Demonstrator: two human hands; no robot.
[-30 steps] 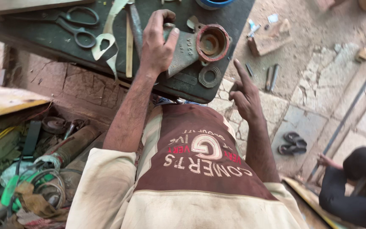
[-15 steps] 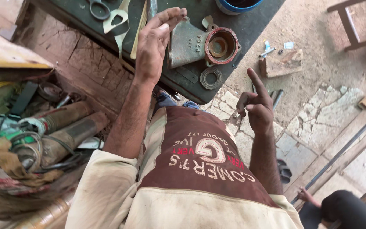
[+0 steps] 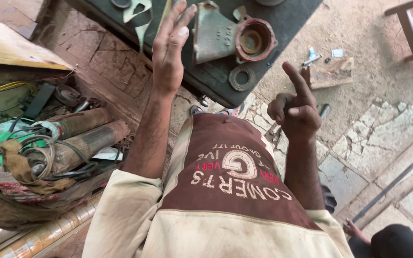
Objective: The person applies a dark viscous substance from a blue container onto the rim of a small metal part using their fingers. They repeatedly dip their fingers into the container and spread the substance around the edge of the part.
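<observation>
My left hand [image 3: 169,50] is raised flat with fingers spread, hovering over the edge of a dark green metal bench top [image 3: 283,19] and holding nothing. Just right of it on the bench lies a grey cast metal housing [image 3: 213,33] with a rusty red round flange [image 3: 254,40]. A flat metal ring [image 3: 241,77] lies near the bench corner. My right hand [image 3: 295,107] is off the bench, over the stone floor, index finger pointing up and the other fingers curled; nothing is in it.
Scissors handles [image 3: 137,12] lie at the bench's top edge. Rusty motor cylinders [image 3: 82,138], cables and rags are piled at left. Small parts and a wood scrap [image 3: 328,76] lie on the dirt floor. Another person's dark-clothed limb [image 3: 393,241] is bottom right.
The view has tilted and shifted, so the bench slid toward the top. My left hand lifted off the bench with fingers spread. My right hand stays raised, index finger up.
</observation>
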